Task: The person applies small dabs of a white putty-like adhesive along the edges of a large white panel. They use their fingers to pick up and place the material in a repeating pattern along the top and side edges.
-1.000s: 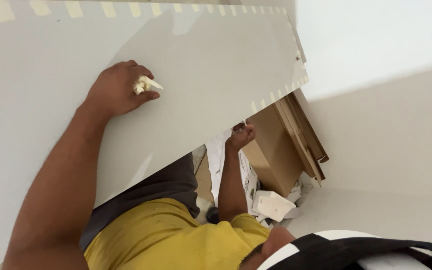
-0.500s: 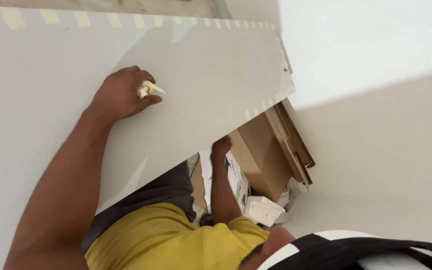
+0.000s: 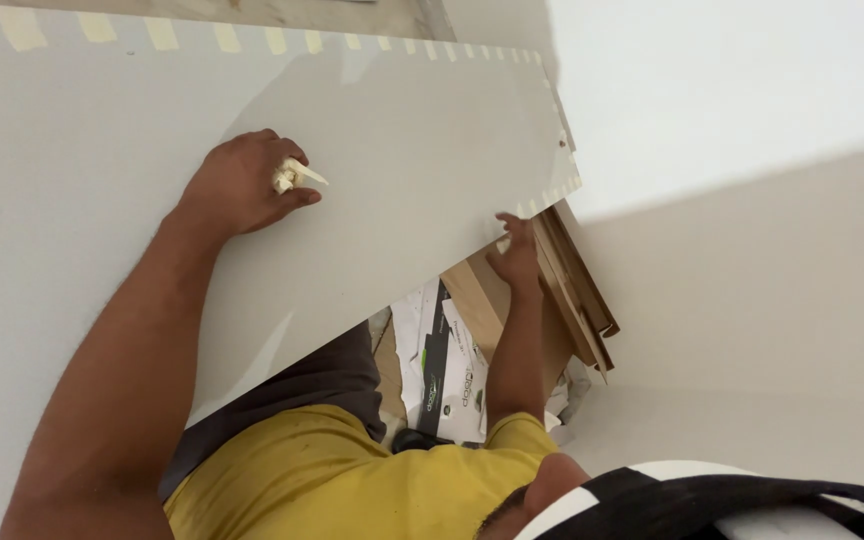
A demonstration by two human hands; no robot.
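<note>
- Change from the earlier frames: the far hand (image 3: 517, 258), formerly low beside the cardboard box (image 3: 492, 300), has risen to the lower edge of the white panel (image 3: 432, 150); the panel's taped end now sits further right in view.
- Near hand (image 3: 242, 185): rests knuckles-up on the panel face, arm extended along it, fingers curled shut around a small wad of pale tape (image 3: 294, 177) whose tip protrudes.
- Far hand: arm stretched upward, fingers touching the panel's lower edge near its corner; whether they clasp it cannot be told.
- Which hand is left or right cannot be told from this inverted view.
- Panel: long axis runs left to right, tilting down toward the right; tape tabs (image 3: 227, 38) line its upper edge.
</note>
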